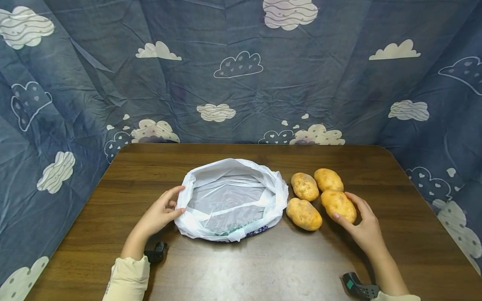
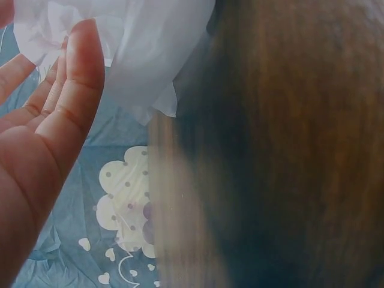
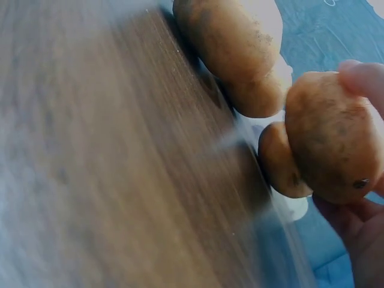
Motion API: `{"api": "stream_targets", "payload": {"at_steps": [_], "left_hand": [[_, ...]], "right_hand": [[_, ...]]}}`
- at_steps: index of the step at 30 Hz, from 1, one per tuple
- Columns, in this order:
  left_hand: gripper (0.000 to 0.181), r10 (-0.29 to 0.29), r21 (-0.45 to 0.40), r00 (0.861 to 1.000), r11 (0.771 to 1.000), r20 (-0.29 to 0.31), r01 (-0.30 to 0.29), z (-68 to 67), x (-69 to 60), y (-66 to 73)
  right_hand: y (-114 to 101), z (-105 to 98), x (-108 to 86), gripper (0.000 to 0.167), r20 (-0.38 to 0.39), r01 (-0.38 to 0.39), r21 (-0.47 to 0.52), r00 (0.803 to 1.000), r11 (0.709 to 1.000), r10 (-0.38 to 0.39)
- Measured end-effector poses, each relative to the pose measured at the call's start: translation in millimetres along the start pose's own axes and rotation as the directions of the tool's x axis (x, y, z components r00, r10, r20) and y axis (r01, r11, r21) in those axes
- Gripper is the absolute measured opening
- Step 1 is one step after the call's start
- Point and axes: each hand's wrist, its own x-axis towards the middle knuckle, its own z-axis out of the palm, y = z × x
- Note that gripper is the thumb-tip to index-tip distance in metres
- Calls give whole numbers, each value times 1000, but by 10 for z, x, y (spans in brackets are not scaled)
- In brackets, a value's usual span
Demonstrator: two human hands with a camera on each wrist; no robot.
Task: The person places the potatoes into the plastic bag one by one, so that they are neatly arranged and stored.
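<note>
the left hand (image 1: pixel 162 212) is spread at the left rim of the white bag (image 1: pixel 278 196), touching it; the right hand (image 1: pixel 364 228), the one nearer, pinches the held potato (image 1: pixel 337 205). that potato lies right of the bag, its long axis slanting, the end toward the bag set farther back. between it and the bag, just beside the rim, the near potato (image 1: pixel 304 214) and middle potato (image 1: pixel 304 187) stand in the straight line. the far potato (image 1: pixel 329 179) lies right of the bag, behind the held one. patterned cloth (image 1: pixel 241 94) hangs behind the bag.
</note>
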Motion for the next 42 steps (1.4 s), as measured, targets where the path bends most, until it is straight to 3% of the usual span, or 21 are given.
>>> {"api": "stream_targets", "payload": {"at_steps": [7, 14, 17, 24, 42], "left_hand": [[58, 10, 3, 1000, 1000, -3, -10, 0, -2, 10], [59, 9, 2, 1000, 1000, -2, -9, -4, -1, 8], [59, 3, 2, 1000, 1000, 0, -3, -5, 1, -1], [59, -8, -15, 1000, 1000, 7, 8, 0, -5, 8], [59, -13, -19, 1000, 1000, 14, 14, -8, -9, -15]], "right_hand": [[-5, 0, 27, 73, -137, 73, 58, 988, 996, -64], [-52, 8, 74, 72, -184, 120, 126, 978, 985, -95], [-137, 11, 98, 70, -188, 125, 185, 978, 975, -90], [-660, -48, 155, 63, -167, 143, 220, 980, 965, -107], [-1024, 90, 424, 66, -116, 285, 259, 958, 923, -263]]}}
